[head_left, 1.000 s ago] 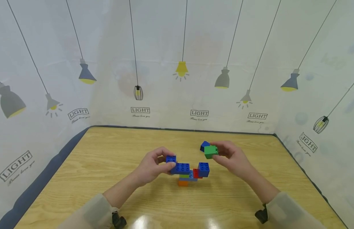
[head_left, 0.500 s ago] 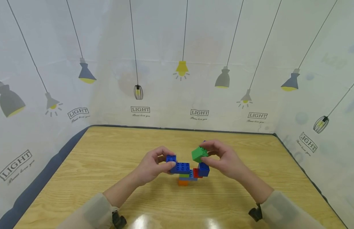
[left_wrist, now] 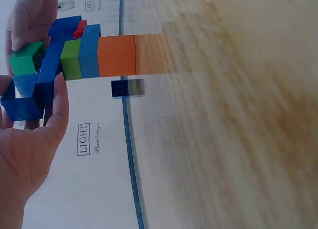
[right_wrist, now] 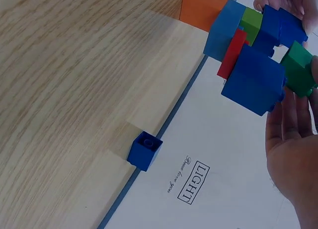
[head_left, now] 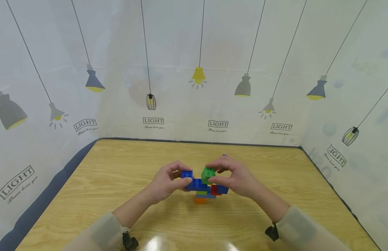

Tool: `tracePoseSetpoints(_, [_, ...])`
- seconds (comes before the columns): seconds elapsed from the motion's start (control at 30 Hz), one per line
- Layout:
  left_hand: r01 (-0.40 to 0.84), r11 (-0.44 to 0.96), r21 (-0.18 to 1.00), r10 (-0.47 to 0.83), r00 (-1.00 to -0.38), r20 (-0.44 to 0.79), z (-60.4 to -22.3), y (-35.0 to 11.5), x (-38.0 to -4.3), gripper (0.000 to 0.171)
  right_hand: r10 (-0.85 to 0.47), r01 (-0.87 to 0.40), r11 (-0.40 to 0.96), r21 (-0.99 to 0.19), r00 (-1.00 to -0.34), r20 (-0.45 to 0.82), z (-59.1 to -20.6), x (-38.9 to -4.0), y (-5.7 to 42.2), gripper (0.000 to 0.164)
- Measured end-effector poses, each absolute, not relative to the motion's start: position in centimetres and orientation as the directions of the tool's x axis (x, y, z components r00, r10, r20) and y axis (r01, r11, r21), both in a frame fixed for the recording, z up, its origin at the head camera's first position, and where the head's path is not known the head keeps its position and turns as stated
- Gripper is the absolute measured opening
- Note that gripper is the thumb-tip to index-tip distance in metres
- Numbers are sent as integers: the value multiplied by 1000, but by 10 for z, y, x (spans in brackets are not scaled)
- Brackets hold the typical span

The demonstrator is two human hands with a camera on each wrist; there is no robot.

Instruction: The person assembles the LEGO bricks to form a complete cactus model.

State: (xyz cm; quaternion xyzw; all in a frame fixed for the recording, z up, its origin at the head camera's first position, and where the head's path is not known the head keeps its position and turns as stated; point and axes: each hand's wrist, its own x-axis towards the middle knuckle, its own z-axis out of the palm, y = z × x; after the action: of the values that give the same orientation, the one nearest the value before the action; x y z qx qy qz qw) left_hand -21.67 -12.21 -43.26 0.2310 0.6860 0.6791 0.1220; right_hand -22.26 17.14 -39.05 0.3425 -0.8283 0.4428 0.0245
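Observation:
A built stack of toy building blocks stands on the table, with an orange block (head_left: 200, 200) at its base. Above that come a light blue block (left_wrist: 90, 51), a lime green block (left_wrist: 71, 60) and a red block (right_wrist: 232, 54). A long blue block (head_left: 197, 184) extends left over the lime one, and another blue block (right_wrist: 255, 80) sits on the red one. My left hand (head_left: 164, 183) grips the blue block (head_left: 187, 174) at the stack's left end. With thumb and fingers, my right hand (head_left: 238, 177) pinches a green block (head_left: 208, 175) right at the long blue block's right end.
A loose blue block (right_wrist: 144, 150) lies on the wooden table (head_left: 118, 167) beyond the stack, mostly hidden behind the right hand in the head view. A pale curtain (head_left: 178, 45) printed with lamps surrounds the table's far and side edges.
My right hand has carried the green block leftward, from beside the loose blue block to the long blue block, turning it studs up. The left hand has kept its place.

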Motion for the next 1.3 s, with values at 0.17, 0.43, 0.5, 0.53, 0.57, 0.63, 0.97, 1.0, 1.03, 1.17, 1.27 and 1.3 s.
tracePoseSetpoints(0.17, [159,-20,987,485,-862,148,-433,-122,-217,27,-571,-586,385,-713,-758,315,-394,-223,164,36])
tracePoseSetpoints(0.43, [161,-16,987,482,-863,148,-432,-123,-216,29,-578,-561,410,-720,-770,270,-392,-223,160,34])
tracePoseSetpoints(0.5, [160,-15,987,480,-865,148,-432,-122,-216,29,-571,-537,420,-731,-783,247,-391,-223,160,32])
tracePoseSetpoints(0.53, [159,-15,987,479,-866,147,-432,-122,-216,28,-567,-524,426,-738,-790,234,-391,-223,160,31])
tracePoseSetpoints(0.57, [159,-15,987,479,-865,147,-432,-122,-217,28,-561,-509,433,-744,-798,219,-390,-222,159,31])
tracePoseSetpoints(0.63, [159,-17,987,479,-865,147,-432,-121,-216,27,-552,-488,451,-747,-811,196,-390,-222,159,30])
tracePoseSetpoints(0.97, [157,-28,987,487,-860,151,-433,-122,-217,29,-547,-462,492,-738,-824,151,-386,-224,155,31])
tracePoseSetpoints(1.0, [158,-27,987,487,-860,151,-433,-122,-217,29,-548,-462,488,-741,-823,152,-387,-224,155,31])
tracePoseSetpoints(1.03, [159,-27,987,489,-859,152,-433,-122,-218,29,-549,-462,484,-743,-822,153,-387,-224,155,31])
tracePoseSetpoints(1.17, [157,-26,987,488,-860,150,-434,-122,-218,28,-555,-465,469,-751,-817,159,-388,-225,155,31])
tracePoseSetpoints(1.27, [158,-29,987,486,-860,152,-435,-122,-219,28,-551,-456,468,-757,-820,154,-388,-226,155,31])
tracePoseSetpoints(1.3, [157,-27,987,485,-861,151,-435,-122,-219,28,-548,-452,471,-758,-823,150,-389,-226,155,30])
